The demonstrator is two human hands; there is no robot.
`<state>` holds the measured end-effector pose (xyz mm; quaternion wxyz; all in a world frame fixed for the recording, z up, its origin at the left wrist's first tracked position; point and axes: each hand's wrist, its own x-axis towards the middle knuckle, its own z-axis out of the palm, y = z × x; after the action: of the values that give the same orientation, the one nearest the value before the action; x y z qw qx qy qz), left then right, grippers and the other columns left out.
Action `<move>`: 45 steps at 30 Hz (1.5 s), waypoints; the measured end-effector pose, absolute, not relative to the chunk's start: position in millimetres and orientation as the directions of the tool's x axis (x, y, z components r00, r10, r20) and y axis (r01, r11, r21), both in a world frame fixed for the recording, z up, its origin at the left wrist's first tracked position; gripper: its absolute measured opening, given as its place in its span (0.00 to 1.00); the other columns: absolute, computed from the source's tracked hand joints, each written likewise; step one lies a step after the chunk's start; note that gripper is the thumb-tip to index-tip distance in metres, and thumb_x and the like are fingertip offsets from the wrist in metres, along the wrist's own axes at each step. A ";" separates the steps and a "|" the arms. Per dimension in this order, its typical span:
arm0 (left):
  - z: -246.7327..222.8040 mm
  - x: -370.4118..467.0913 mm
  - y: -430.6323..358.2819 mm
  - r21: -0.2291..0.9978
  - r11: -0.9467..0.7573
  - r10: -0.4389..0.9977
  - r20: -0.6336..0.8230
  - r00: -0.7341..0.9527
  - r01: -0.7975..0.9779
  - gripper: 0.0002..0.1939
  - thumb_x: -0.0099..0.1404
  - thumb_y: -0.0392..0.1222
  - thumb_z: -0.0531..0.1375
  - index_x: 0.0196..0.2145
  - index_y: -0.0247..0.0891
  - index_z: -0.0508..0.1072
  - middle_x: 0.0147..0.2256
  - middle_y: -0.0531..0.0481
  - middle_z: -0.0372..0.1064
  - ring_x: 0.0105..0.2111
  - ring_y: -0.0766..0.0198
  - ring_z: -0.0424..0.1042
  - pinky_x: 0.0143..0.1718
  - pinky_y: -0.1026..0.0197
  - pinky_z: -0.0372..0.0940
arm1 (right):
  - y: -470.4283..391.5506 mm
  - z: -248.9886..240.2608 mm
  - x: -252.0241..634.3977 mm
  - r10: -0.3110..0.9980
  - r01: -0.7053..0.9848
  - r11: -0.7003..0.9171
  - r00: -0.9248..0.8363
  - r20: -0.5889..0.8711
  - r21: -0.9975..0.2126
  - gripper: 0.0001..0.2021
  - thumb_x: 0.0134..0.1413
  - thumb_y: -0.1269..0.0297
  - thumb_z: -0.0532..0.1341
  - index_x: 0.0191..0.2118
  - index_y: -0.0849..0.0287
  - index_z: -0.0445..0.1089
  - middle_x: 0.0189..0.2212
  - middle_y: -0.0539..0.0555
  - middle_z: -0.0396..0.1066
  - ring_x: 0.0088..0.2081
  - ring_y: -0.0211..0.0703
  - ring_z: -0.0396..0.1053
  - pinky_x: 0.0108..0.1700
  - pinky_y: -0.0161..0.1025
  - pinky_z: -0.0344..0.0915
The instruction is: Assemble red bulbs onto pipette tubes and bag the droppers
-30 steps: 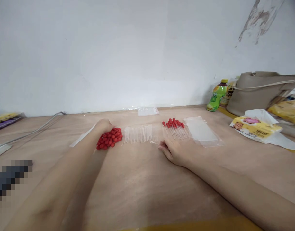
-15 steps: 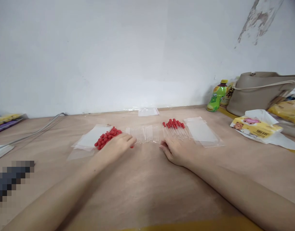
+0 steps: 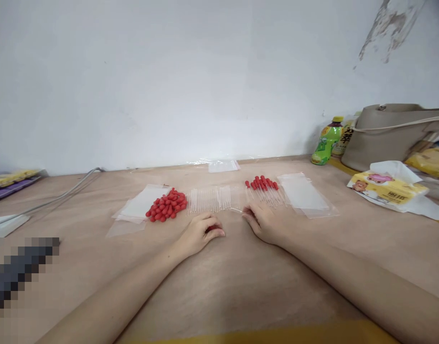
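My left hand [image 3: 201, 233] is closed on a red rubber bulb [image 3: 214, 229], which shows between its thumb and fingers. Across from it, my right hand [image 3: 263, 222] pinches a thin clear dropper tube [image 3: 236, 210] whose end points left. A heap of red rubber bulbs [image 3: 166, 205] lies beyond my left hand. Between the hands and the wall is a row of clear dropper tubes [image 3: 209, 199]. Droppers with red bulbs fitted [image 3: 264, 186] lie side by side just past my right hand, their bulb ends away from me.
Clear plastic bags lie at the left [image 3: 140, 203] and right [image 3: 301, 192], with a white-looking bag [image 3: 224, 166] by the wall. Farther right stand a green bottle [image 3: 327, 143], a grey-beige bag [image 3: 384, 136] and a tissue pack [image 3: 388, 188]. A grey cable [image 3: 71, 190] runs at left.
My left hand has moved from the heap of bulbs to the right and nearer me, carrying a red bulb. My right hand has barely moved; the tube in it now shows.
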<state>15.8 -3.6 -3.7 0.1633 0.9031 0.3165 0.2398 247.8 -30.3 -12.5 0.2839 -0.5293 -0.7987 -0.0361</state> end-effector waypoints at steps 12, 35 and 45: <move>-3.1 16.3 -13.5 0.607 -0.615 0.763 0.295 0.576 0.504 0.09 0.61 0.43 0.55 0.28 0.36 0.70 0.29 0.52 0.67 0.28 0.67 0.65 0.30 0.65 0.60 | -32.1 -9.2 242.6 0.735 0.796 0.569 -0.380 0.561 -0.206 0.10 0.57 0.65 0.49 0.37 0.60 0.65 0.32 0.54 0.68 0.36 0.40 0.65 0.38 0.36 0.59; -12.0 20.9 -15.1 0.752 -0.531 0.816 0.330 0.474 0.391 0.08 0.61 0.41 0.55 0.38 0.36 0.66 0.34 0.49 0.69 0.33 0.65 0.69 0.36 0.60 0.66 | -42.0 -4.5 235.5 0.658 0.726 0.675 -0.511 0.554 -0.133 0.10 0.57 0.67 0.49 0.37 0.60 0.66 0.29 0.51 0.69 0.30 0.36 0.63 0.38 0.37 0.53; -10.8 20.1 -17.4 0.694 -0.584 0.790 0.366 0.491 0.422 0.09 0.61 0.43 0.54 0.34 0.37 0.70 0.30 0.52 0.70 0.30 0.66 0.68 0.33 0.64 0.65 | -39.7 -2.0 235.1 0.675 0.699 0.693 -0.543 0.500 -0.176 0.08 0.56 0.68 0.51 0.34 0.58 0.67 0.29 0.49 0.69 0.30 0.35 0.63 0.37 0.37 0.53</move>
<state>20.1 -17.4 -10.8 0.2678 0.8208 0.3694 0.3438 235.1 -39.7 -2.0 0.2749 -0.3913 -0.8780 -0.0221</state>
